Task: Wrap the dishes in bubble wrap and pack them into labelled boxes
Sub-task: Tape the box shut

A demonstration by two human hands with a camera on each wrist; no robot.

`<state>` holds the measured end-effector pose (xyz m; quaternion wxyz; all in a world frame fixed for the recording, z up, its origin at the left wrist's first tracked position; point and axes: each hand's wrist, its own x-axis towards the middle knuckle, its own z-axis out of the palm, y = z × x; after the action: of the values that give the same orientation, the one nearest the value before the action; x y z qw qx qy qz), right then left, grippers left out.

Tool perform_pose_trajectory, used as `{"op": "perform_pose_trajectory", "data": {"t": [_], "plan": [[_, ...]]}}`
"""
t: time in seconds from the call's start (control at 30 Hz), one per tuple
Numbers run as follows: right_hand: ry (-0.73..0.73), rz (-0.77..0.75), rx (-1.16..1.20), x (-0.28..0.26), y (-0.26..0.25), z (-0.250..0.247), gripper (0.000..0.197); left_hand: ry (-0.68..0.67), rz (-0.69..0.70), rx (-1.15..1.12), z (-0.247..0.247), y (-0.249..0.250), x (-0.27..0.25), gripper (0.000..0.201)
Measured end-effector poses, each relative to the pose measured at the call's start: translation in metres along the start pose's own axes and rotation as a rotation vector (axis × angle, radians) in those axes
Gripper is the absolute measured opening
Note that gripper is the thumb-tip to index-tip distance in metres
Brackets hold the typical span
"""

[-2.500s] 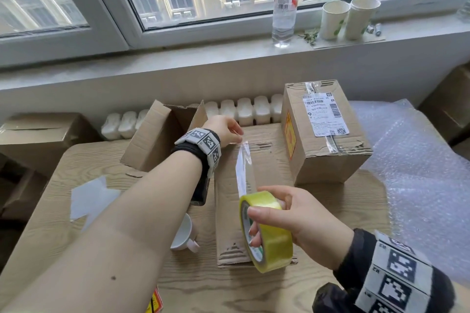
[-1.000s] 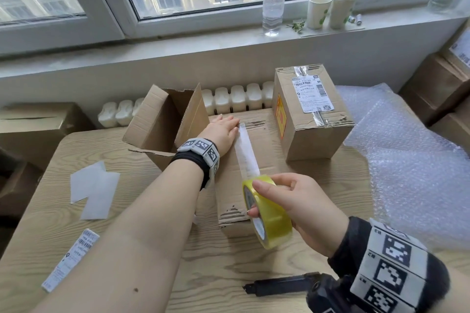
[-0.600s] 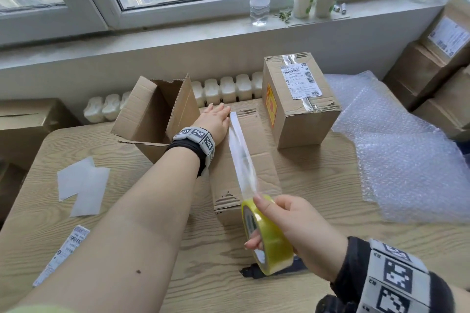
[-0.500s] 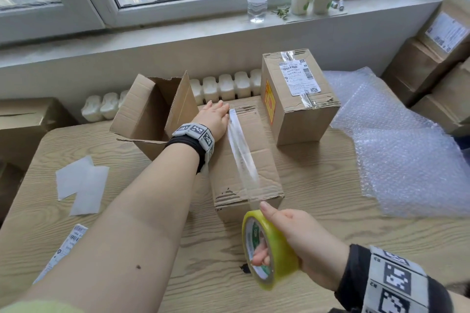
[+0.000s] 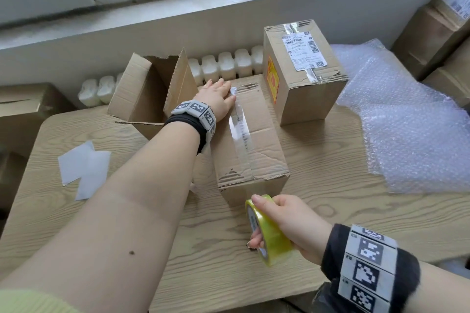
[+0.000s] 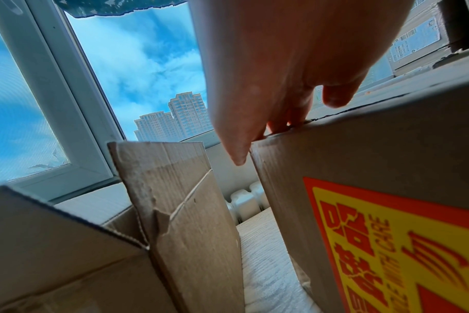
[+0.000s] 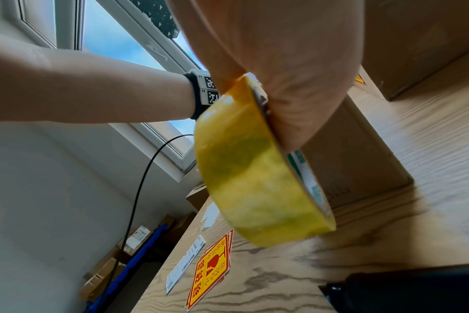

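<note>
A closed cardboard box (image 5: 264, 140) lies in the middle of the wooden table (image 5: 330, 211). A strip of clear tape (image 5: 240, 132) runs along its top seam to the near edge. My left hand (image 5: 218, 89) lies flat on the far end of the box top, fingers straight, beside the tape's end. In the left wrist view its fingertips (image 6: 289, 118) rest on the top edge of this box (image 6: 375, 169). My right hand (image 5: 256, 221) grips a yellow tape roll (image 5: 272, 236) just in front of the box's near face, low over the table. No dishes are in view.
An open empty box (image 5: 147, 91) stands left of the taped one. A sealed box with a shipping label (image 5: 302, 79) stands right of it. Bubble wrap (image 5: 407, 122) covers the table's right side. White papers (image 5: 84, 168) lie at the left. Red-yellow fragile stickers (image 7: 209, 269) lie near the front edge.
My right hand pulled the roll toward me, past the box's near edge and down. The tape now lies along the seam. My left hand went from pinching the tape end to lying flat.
</note>
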<state>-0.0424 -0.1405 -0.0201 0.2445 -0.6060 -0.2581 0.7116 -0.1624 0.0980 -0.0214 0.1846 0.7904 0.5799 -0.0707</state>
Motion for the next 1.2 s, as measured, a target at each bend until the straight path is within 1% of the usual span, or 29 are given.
{"op": "perform_pose_trajectory", "data": {"t": [0.2, 0.3, 0.53, 0.57, 0.63, 0.7, 0.73, 0.8, 0.83, 0.9, 1.0, 1.1, 1.13, 1.2], "plan": [[0.041, 0.001, -0.008, 0.010, 0.006, 0.001, 0.038, 0.014, 0.006, 0.008, 0.003, -0.002, 0.002, 0.055], [0.057, 0.001, -0.005, 0.019, 0.007, 0.000, 0.041, 0.022, 0.001, 0.007, 0.006, -0.003, 0.003, 0.056], [0.035, 0.059, 0.078, 0.032, 0.009, -0.004, 0.041, 0.009, -0.017, 0.074, 0.005, -0.002, 0.002, 0.060], [0.023, 0.065, 0.098, 0.033, 0.009, -0.005, 0.043, 0.024, -0.008, 0.096, 0.004, 0.000, -0.002, 0.062], [-0.004, 0.067, 0.114, 0.034, 0.008, -0.007, 0.043, 0.117, 0.029, 0.110, -0.001, 0.007, -0.017, 0.066], [-0.038, 0.078, 0.102, 0.035, 0.006, -0.009, 0.041, 0.195, 0.080, 0.051, -0.003, 0.018, -0.046, 0.069], [-0.052, 0.088, 0.095, 0.035, 0.006, -0.009, 0.040, 0.186, 0.115, 0.016, -0.001, 0.024, -0.063, 0.071], [-0.066, 0.104, 0.078, 0.037, 0.005, -0.011, 0.041, 0.085, 0.172, -0.003, 0.011, 0.034, -0.098, 0.078], [-0.069, 0.109, 0.051, 0.038, 0.005, -0.012, 0.042, 0.028, 0.174, 0.016, 0.020, 0.037, -0.115, 0.083], [-0.088, 0.101, -0.008, 0.039, 0.004, -0.014, 0.039, -0.004, 0.146, 0.070, 0.040, 0.039, -0.135, 0.088], [-0.154, 0.084, -0.062, 0.038, 0.003, -0.024, 0.030, 0.020, 0.081, 0.063, 0.057, 0.040, -0.142, 0.085], [-0.217, 0.053, -0.109, 0.034, 0.003, -0.037, 0.024, 0.004, 0.079, 0.118, 0.060, 0.040, -0.142, 0.085], [-0.206, 0.028, -0.141, 0.033, 0.003, -0.041, 0.025, -0.005, 0.078, 0.141, 0.060, 0.040, -0.141, 0.085], [-0.135, -0.047, -0.226, 0.029, 0.002, -0.050, 0.023, -0.021, 0.071, 0.196, 0.062, 0.040, -0.142, 0.085]]}}
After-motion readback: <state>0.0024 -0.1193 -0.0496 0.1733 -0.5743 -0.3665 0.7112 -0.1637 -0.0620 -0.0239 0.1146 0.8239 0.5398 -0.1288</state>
